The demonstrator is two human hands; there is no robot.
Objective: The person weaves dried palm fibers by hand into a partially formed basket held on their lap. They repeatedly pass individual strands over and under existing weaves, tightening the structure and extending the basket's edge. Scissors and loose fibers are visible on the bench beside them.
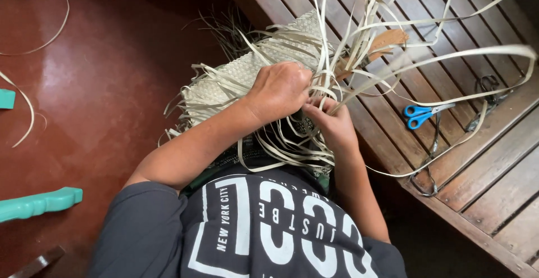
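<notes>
Head view, looking down past a dark grey printed shirt (264, 233) at two bare hands working pale plant strips. The left hand (279, 90) is curled shut over a bundle of loose strips (337, 59) where they leave the edge of a partly woven mat (247, 70), knuckles up. The right hand (332, 122) sits just at its 4 o'clock, touching it, fingers pinched on a few strips (exactly which ones cannot be told). The woven mat lies over the person's lap and extends toward 11 o'clock from the hands, its finished part a tight pale weave with frayed ends along the border. Unwoven strips fan out from the hands toward 1 and 3 o'clock, arching over a slatted brown wooden desk (483, 182). On that desk, at 3 o'clock from the hands and well apart from them, lie blue-handled scissors (424, 114), with a dark cord (485, 95) just beyond them. The floor (95, 87) is polished red-brown; at 8 o'clock a turquoise shaped piece (39, 202) juts in from the left edge, and stray strips (28, 115) lie near it.
</notes>
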